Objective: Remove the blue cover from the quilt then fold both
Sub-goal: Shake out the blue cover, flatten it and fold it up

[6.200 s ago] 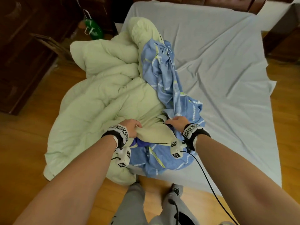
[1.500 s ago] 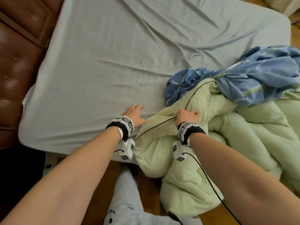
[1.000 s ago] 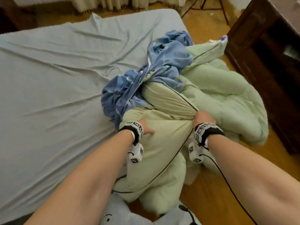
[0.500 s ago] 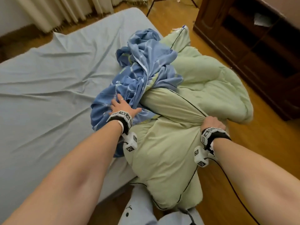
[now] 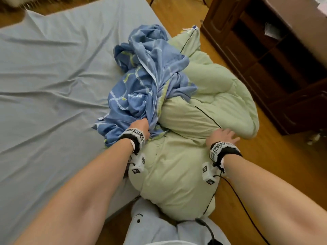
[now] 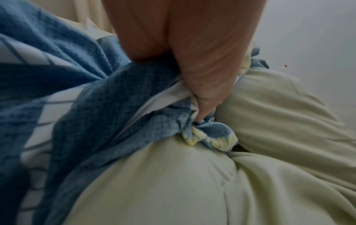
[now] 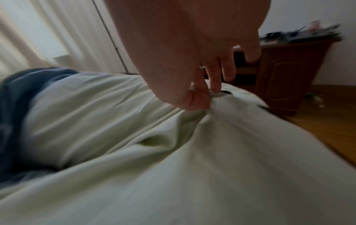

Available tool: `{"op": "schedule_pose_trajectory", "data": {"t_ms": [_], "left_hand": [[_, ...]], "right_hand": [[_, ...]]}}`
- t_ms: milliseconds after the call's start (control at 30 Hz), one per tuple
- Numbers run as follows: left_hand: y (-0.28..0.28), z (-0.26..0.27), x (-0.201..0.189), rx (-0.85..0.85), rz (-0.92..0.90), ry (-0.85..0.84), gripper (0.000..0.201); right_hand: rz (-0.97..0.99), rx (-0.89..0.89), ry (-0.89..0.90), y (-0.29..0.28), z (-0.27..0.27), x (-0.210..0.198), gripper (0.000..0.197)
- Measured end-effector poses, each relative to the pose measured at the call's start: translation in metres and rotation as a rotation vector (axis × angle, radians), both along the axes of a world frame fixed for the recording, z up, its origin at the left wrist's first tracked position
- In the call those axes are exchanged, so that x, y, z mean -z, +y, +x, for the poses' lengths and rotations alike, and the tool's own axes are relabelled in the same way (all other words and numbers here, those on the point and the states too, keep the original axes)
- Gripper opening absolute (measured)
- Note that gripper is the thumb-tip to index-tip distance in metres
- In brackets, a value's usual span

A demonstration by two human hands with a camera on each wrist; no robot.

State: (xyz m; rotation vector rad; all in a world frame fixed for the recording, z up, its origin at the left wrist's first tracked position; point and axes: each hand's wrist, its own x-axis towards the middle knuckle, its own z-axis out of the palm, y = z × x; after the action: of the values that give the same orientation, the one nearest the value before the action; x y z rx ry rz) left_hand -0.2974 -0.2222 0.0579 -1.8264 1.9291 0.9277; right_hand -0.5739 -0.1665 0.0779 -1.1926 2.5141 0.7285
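Bed (image 5: 53,85) with grey sheet fills 9 o'clock. Pale green quilt (image 5: 177,165) is heaped from centre to 3 o'clock, hanging off the bed's edge toward the floor. Blue cover (image 5: 146,82) is bunched at 12 o'clock, lying on the quilt and the sheet; looks mostly stripped, but I can't tell if it's fully free. Left hand (image 5: 140,125) is fisted on a wad of the cover. Right hand (image 5: 223,136) is spread loose on the quilt, gripping nothing. Left: final separation, both folds.

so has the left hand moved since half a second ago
Yes. The left hand has slid from on top of the blue cover toward the quilt and now grips the cover's edge.
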Motion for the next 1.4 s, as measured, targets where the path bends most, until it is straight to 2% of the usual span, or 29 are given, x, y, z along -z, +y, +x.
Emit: {"op": "schedule_pose_trajectory", "data": {"t_ms": [100, 200, 267, 333, 400, 467, 533, 567, 600, 633, 733, 800, 900, 1067, 1200, 1300, 1400], "left_hand": [[-0.009, 0.001, -0.014, -0.037, -0.055, 0.004, 0.020], [-0.013, -0.006, -0.022, -0.123, -0.125, 0.021, 0.015], [-0.007, -0.017, -0.028, -0.171, -0.158, 0.028, 0.011], [-0.002, -0.032, -0.028, -0.211, -0.178, 0.004, 0.010], [0.005, -0.048, -0.020, -0.250, -0.158, 0.011, 0.017], [0.010, -0.064, -0.004, -0.286, -0.125, 0.020, 0.053], [0.017, -0.080, 0.015, -0.231, -0.086, -0.080, 0.098], [0.020, -0.091, 0.023, -0.196, -0.077, -0.139, 0.109], [0.022, -0.102, 0.029, -0.185, -0.075, -0.177, 0.109], [0.023, -0.115, 0.033, -0.192, -0.089, -0.192, 0.101], [0.016, -0.142, 0.029, -0.222, -0.179, -0.175, 0.052], [0.007, -0.142, 0.017, -0.301, -0.200, -0.110, 0.040], [-0.005, -0.125, -0.016, -0.422, -0.243, -0.003, 0.045], [0.003, -0.104, -0.044, -0.484, -0.243, 0.124, 0.048], [0.015, -0.072, -0.048, -0.587, -0.207, 0.187, 0.047], [0.026, -0.045, -0.055, -0.446, -0.167, 0.164, 0.040], [0.042, -0.016, -0.056, -0.279, -0.148, -0.018, 0.077]], "right_hand": [[-0.152, -0.134, -0.121, -0.019, 0.041, 0.011, 0.095], [-0.120, -0.145, -0.352, -0.043, 0.065, 0.016, 0.139], [-0.027, -0.186, -0.412, -0.053, 0.064, 0.021, 0.156], [0.068, -0.255, -0.398, -0.057, 0.052, 0.029, 0.163], [0.120, -0.334, -0.376, -0.053, 0.039, 0.040, 0.161], [0.130, -0.403, -0.369, -0.050, 0.028, 0.053, 0.151], [0.113, -0.412, -0.386, -0.049, 0.013, 0.061, 0.143], [0.098, -0.393, -0.401, -0.050, 0.003, 0.061, 0.142], [0.086, -0.366, -0.423, -0.053, -0.007, 0.060, 0.145], [0.078, -0.339, -0.447, -0.056, -0.017, 0.057, 0.149], [0.103, -0.308, -0.500, -0.063, -0.042, 0.049, 0.158], [0.132, -0.308, -0.542, -0.057, -0.044, 0.046, 0.162], [0.137, -0.379, -0.576, -0.044, -0.013, 0.043, 0.163], [0.106, -0.379, -0.511, -0.040, 0.034, 0.048, 0.155], [-0.033, -0.278, -0.417, -0.051, 0.046, 0.058, 0.119], [-0.125, -0.195, -0.382, -0.063, 0.056, 0.052, 0.092], [-0.210, -0.215, -0.469, -0.059, 0.077, 0.036, 0.074]]}}
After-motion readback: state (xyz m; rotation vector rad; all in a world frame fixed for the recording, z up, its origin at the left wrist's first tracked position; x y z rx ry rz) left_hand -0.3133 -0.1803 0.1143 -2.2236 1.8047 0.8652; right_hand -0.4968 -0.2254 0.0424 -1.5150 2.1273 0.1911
